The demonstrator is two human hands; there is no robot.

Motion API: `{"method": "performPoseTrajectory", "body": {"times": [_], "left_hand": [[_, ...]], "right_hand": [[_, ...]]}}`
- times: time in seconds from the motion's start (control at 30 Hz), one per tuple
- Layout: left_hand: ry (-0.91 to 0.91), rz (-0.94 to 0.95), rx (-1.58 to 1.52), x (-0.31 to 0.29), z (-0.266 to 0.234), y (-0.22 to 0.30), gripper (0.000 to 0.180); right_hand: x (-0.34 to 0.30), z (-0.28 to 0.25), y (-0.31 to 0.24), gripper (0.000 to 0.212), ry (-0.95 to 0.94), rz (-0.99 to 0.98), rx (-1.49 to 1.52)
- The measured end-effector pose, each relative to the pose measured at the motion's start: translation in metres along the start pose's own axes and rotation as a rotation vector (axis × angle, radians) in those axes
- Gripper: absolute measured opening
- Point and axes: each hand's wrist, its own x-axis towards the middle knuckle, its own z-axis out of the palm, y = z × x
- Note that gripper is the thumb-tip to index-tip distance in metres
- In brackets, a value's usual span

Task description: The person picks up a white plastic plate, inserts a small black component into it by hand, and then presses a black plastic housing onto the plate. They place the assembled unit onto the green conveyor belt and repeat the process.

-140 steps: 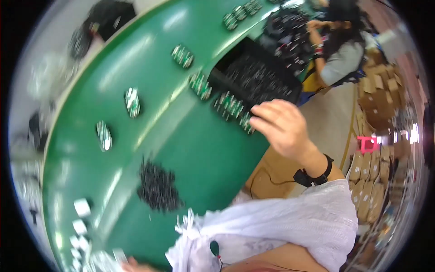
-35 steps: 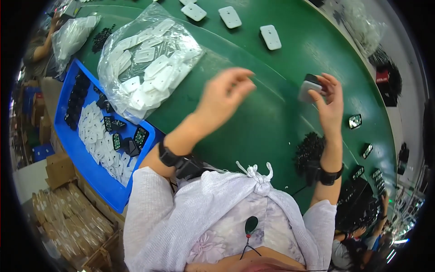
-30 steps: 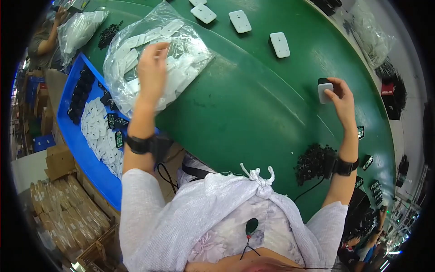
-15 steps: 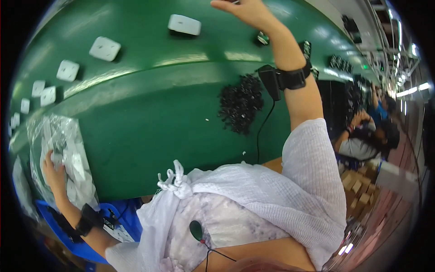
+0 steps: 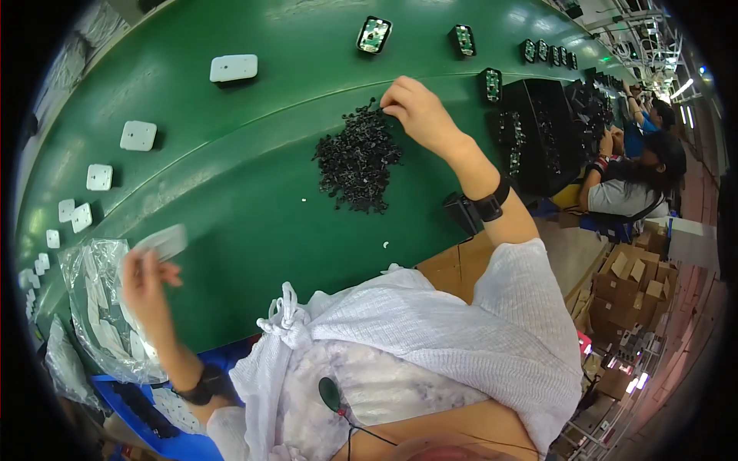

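black clips (image 5: 357, 161): loose heap of small dark plastic bits on the green bench (image 5: 254, 223), roughly mid-bench. heap runs longways from its far top corner down toward the person.
right hand (image 5: 419, 115): sits at the far right corner of the heap, fingertips pinched narrow right on the top edge of the pile. looks like it's nipping one small piece, but it's too tiny to say for sure.
left hand (image 5: 146, 280): well away from the heap, down to its left near the bench edge. holding a flat white plate (image 5: 163, 242) up between fingers and thumb, blurred so the grip isn't crisp.
clear bag (image 5: 96, 307): just under the left hand, left of the heap, stuffed with more white plates.
which hand is nearer: right one by a mile, it's touching the heap. the pile lies down and to the left of those fingertips, so the bulk of it is toward the person from the hand.
white covers (image 5: 233, 67): a row of them laid flat beyond and left of the heap, spaced apart along the far strip.
dark modules (image 5: 374, 34): small green-faced ones lined up beyond the heap, trailing off to its right.
black tray (image 5: 538, 131): right of the heap, past the right wrist.
other person (image 5: 638, 184): further right of the heap, at their own spot.
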Motion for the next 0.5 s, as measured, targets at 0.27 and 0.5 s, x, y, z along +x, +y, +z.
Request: {"method": "performPoseTrajectory", "body": {"times": [0.27,0.5], "left_hand": [[-0.344,-0.019,-0.464,-0.014,0.135,0.038,0.027],[-0.396,-0.055,-0.433,-0.014,0.141,0.049,0.017]], "right_hand": [[-0.001,-0.01,-0.041,0.018,-0.009,0.053,-0.005],[-0.001,0.01,-0.131,0.011,-0.098,0.34,1.11]]}}
